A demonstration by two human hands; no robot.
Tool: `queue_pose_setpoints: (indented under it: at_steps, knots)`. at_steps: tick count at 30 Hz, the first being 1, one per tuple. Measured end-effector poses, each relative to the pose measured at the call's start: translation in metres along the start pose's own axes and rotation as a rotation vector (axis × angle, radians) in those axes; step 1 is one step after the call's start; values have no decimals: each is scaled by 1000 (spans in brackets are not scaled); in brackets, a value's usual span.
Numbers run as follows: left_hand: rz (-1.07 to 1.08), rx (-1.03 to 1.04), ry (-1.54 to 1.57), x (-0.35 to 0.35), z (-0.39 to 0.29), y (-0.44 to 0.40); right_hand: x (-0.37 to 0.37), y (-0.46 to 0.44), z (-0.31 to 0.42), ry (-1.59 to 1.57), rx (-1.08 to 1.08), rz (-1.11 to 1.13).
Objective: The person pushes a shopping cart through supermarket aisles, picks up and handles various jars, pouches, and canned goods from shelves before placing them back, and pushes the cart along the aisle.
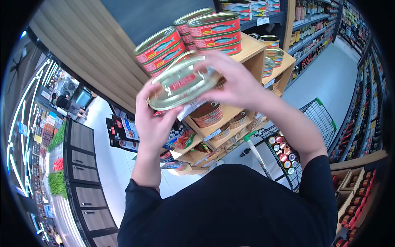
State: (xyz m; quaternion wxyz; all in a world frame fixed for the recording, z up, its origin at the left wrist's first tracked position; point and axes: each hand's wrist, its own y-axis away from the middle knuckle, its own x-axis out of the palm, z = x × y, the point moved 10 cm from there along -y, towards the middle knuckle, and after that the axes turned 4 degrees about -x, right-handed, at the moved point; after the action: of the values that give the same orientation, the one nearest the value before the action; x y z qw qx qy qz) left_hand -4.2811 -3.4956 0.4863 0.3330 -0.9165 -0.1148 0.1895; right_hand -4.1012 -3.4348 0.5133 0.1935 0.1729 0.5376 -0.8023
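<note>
An oval metal can (182,83) with a gold-coloured end and red print faces me in the head view, tilted. My left hand (154,117) grips its left and lower rim. My right hand (230,80), slightly blurred, holds its right side, with fingers over the upper rim. Just behind the can, stacks of red oval fish cans (215,33) stand on top of a wooden shelf unit (252,47). The can and my hands hide part of these stacks.
Below are wooden shelves with more cans (207,115). A shopping cart (317,119) at the right holds several round-lidded containers (284,151). Bottle shelves (314,29) line the aisle. Cabinets (84,164) with green produce stand at the left; a person (70,105) is far off.
</note>
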Motion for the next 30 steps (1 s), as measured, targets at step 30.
queue_pose_setpoints:
  at_steps: [30]
  knots:
    - [-60, -157, -125, 8, 64, -23, -22, 245, -54, 384, 484, -116]
